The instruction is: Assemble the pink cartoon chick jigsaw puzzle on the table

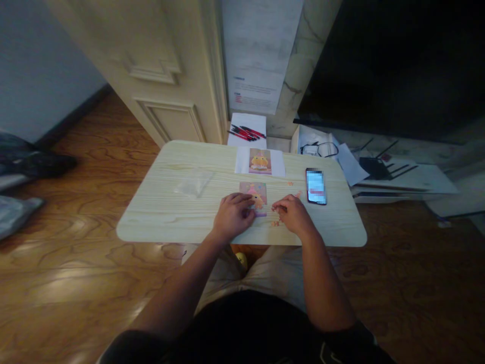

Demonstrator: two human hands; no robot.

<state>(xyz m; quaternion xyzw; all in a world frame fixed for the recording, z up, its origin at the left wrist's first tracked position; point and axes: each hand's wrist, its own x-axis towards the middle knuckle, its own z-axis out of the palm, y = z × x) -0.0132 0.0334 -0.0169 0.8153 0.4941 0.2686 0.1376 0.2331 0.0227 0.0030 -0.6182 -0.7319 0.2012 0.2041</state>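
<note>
A partly assembled jigsaw puzzle (253,187) with a pink and orange picture lies on the pale wood-grain table (159,212). My left hand (234,215) rests over its left and lower part, fingers spread across the surface and hiding some of it. Just right of the puzzle, my right hand (291,210) pinches a small puzzle piece (274,208) between thumb and fingertips. Loose orange pieces (275,223) lie below that hand, and another loose piece (290,183) sits above it. Behind the puzzle is a printed reference picture (260,162) on white paper.
A phone (316,187) with a lit screen lies to the right. A clear plastic bag (194,183) is at the left. Beyond the far edge, several red and black pens (247,133) lie on paper, and a white box (314,141) holds a cable.
</note>
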